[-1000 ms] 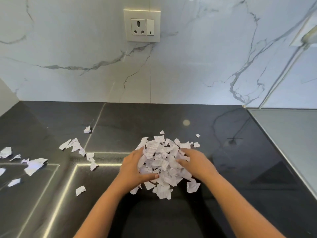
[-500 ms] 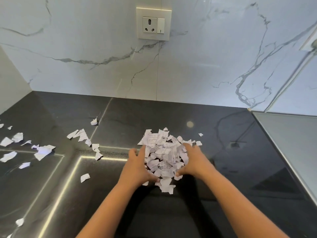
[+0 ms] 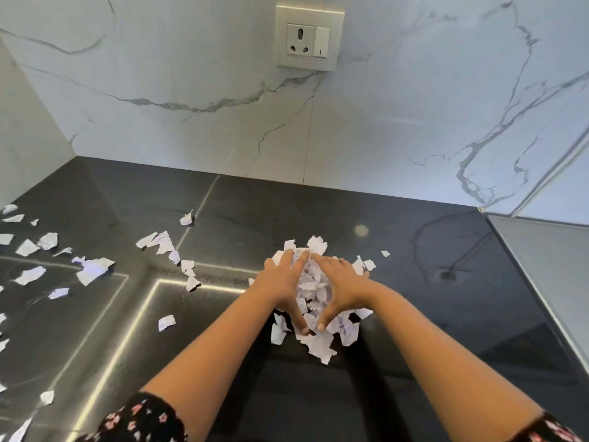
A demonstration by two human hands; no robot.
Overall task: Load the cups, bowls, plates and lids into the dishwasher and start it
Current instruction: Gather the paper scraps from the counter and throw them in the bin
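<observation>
No cup, bowl, plate, lid or dishwasher shows in the head view. A heap of torn white paper scraps (image 3: 314,283) lies on the black countertop (image 3: 255,212). My left hand (image 3: 280,288) and my right hand (image 3: 342,288) press against the heap from either side. Their forefingers nearly meet at the far end and their thumbs nearly meet at the near end. The fingers look straight. Some scraps spill out below the thumbs and to the right.
More loose scraps (image 3: 92,269) lie scattered over the left of the counter, along its inlaid metal strips. A white marble wall with a socket and switch (image 3: 307,39) rises behind. A grey steel surface (image 3: 548,256) borders the counter on the right.
Both hands have drawn closer together, squeezing the spread heap into a tighter mound between them. The camera has tilted, showing more of the left counter.
</observation>
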